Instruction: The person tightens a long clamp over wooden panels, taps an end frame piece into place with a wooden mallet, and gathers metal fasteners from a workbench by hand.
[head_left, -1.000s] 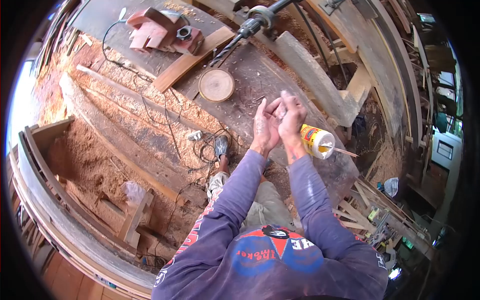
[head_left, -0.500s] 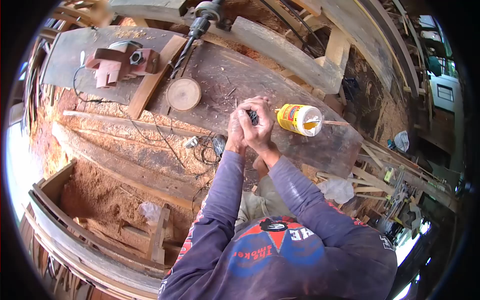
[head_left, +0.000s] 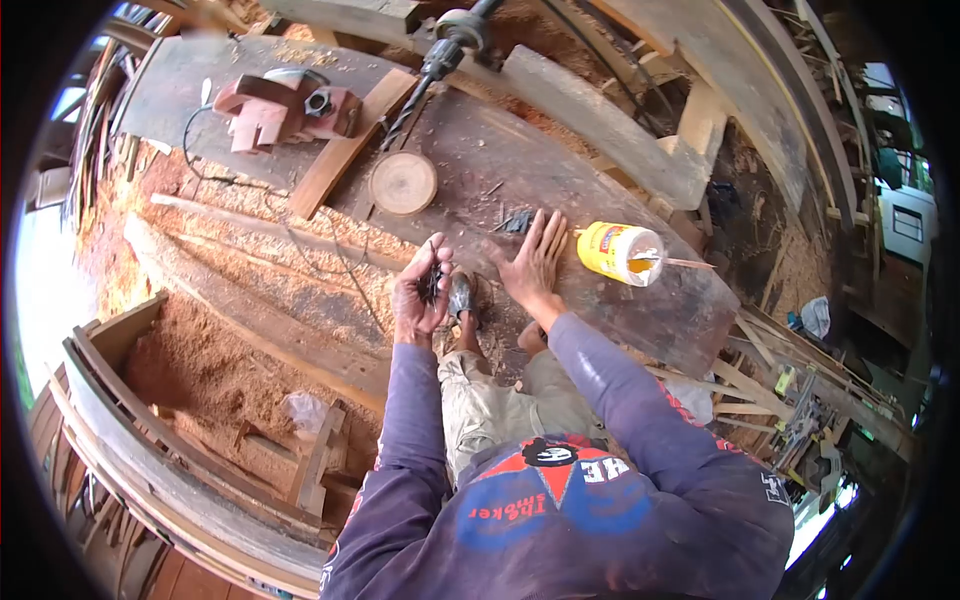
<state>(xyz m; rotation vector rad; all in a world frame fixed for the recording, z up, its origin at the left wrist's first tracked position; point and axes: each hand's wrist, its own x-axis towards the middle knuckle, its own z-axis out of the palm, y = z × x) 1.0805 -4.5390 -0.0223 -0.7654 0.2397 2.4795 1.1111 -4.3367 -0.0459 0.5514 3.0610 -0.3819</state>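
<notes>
Cupped palm up, my left hand (head_left: 424,295) holds a small heap of dark, slim nails (head_left: 431,284) in front of the bench edge. My right hand (head_left: 536,265) lies flat on the wooden bench (head_left: 640,310), its fingers stretched out and nothing gripped. Close to its fingertips is a small dark crumpled piece (head_left: 517,222), whose kind I cannot make out. To the right of that hand a yellow and white tub (head_left: 615,252) lies tilted or stands leaning, with a thin stick (head_left: 688,264) coming out of its mouth. A few loose slim pieces lie on the bench nearby.
A round wood slice (head_left: 403,183) sits by the tip of a large drill bit (head_left: 405,117). A red electric planer (head_left: 285,112) with a cord rests farther left, beside a wooden strip (head_left: 340,158). Boards and sawdust (head_left: 200,370) surround the bench.
My hands were clasped together over the dark pieces and have parted. The left moved left and back with the nails; the right opened and went down flat onto the bench.
</notes>
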